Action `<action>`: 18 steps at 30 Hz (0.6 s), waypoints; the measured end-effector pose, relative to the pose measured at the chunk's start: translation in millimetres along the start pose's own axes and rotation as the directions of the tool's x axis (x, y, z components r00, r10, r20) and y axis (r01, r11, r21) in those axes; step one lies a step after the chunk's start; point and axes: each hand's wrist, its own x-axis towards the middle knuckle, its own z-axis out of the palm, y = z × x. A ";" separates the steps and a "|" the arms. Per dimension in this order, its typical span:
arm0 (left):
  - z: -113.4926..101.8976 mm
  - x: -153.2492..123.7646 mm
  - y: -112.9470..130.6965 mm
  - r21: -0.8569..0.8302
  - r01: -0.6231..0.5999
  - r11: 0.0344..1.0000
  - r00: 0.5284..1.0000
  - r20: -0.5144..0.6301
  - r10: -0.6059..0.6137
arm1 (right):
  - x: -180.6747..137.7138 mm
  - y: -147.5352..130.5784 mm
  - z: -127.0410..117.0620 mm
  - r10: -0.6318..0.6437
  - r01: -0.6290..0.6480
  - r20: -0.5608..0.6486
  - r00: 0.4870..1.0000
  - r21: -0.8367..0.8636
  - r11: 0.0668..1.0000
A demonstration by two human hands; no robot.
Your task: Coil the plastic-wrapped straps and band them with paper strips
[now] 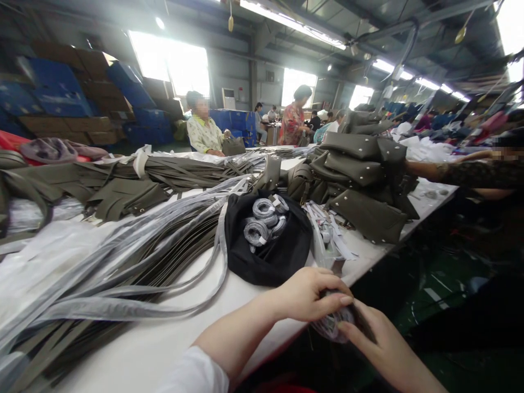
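My left hand (309, 295) and my right hand (379, 341) meet just off the front edge of the white table (164, 338), both closed on a small coiled strap in clear wrap (329, 326). The left fingers curl over its top and the right fingers pinch it from below. Just beyond my hands lies a black bag (270, 256) holding several rolled grey straps (264, 221).
Long olive straps in clear sleeves (135, 262) spread over the left of the table. Olive bags (360, 180) are stacked at the right. A co-worker's arm (458, 172) reaches in from the right. Other people sit and stand behind, with blue and brown cartons (61, 93) at far left.
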 end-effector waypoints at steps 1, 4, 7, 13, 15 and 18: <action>0.1 -0.3 0.0 0.034 -0.010 0.999 1.000 0.011 0.010 | 0.8 1.7 1.7 -0.004 0.004 0.002 1.000 0.008 1.000; 2.1 -1.1 -1.8 0.072 -0.014 0.997 1.000 -0.002 0.014 | 2.6 6.8 3.2 -0.037 0.038 -0.023 0.999 0.053 0.998; 3.3 -1.1 -4.0 0.090 0.006 0.996 0.998 -0.058 -0.001 | 5.5 17.9 -5.5 -0.079 0.088 -0.101 0.992 0.082 0.993; -3.0 -0.5 -7.7 0.173 0.088 0.981 0.969 -0.243 -0.044 | 37.8 68.5 -45.2 0.024 -0.051 -0.397 0.917 -0.056 0.997; -5.9 -0.8 -8.9 0.166 0.121 0.979 0.948 -0.311 -0.065 | 57.6 88.5 -57.4 0.051 -0.124 -0.423 0.905 -0.146 0.982; -8.1 -1.1 -9.5 0.153 0.150 0.977 0.926 -0.368 -0.084 | 90.0 117.2 -68.9 0.119 -0.271 -0.487 0.865 -0.253 0.929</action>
